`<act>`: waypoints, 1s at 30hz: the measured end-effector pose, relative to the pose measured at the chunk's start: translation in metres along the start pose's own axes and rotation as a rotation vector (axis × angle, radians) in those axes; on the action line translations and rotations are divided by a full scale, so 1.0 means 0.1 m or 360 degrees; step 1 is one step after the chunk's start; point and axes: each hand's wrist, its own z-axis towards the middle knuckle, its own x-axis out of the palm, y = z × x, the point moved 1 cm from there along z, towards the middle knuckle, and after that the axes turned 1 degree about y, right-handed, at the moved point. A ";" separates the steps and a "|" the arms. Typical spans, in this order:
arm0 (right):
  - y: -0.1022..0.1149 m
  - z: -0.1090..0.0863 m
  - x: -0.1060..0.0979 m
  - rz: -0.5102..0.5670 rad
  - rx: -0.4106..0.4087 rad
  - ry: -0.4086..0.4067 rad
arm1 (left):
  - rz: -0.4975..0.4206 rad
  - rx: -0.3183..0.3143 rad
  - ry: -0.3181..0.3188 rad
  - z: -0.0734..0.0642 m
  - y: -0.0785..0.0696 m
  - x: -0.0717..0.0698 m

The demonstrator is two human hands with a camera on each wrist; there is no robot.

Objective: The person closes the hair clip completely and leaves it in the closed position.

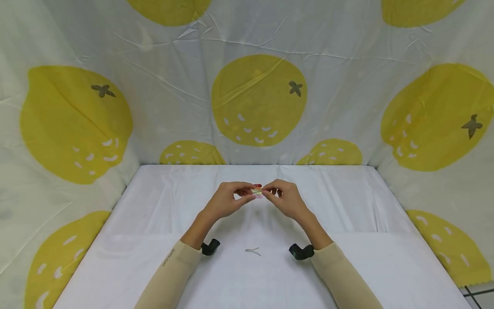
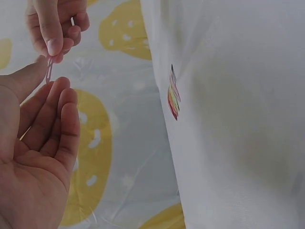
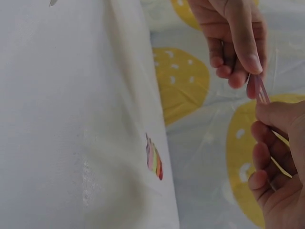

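My left hand [image 1: 227, 199] and right hand [image 1: 287, 198] meet over the far part of the table. Between them they hold a slim pink hair clip [image 2: 49, 70] with a slit along its middle. In the right wrist view, the thumb and finger of each hand pinch opposite ends of this hair clip [image 3: 259, 89]. Beyond and below the fingers, several coloured clips [image 3: 154, 160] lie side by side on the white cloth, in red, orange, yellow-green, pink and purple. The head view shows these clips [image 1: 257, 195] partly hidden behind the fingertips.
A small grey V-shaped piece [image 1: 253, 251] lies nearer me on the white table [image 1: 247, 283], between the forearms. Lemon-print cloth [image 1: 258, 101] hangs behind the table and along both sides. Dark wrist cameras [image 1: 301, 251] sit at the cuffs.
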 end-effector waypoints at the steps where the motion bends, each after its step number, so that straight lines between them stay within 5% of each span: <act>1: 0.00 0.00 0.00 0.0008 -0.0004 0.0000 | -0.0001 -0.0006 -0.0003 0.00 0.00 0.00; 30: -0.03 0.02 0.04 0.0003 -0.0016 0.0022 | -0.0071 -0.0023 -0.0077 -0.02 0.03 0.03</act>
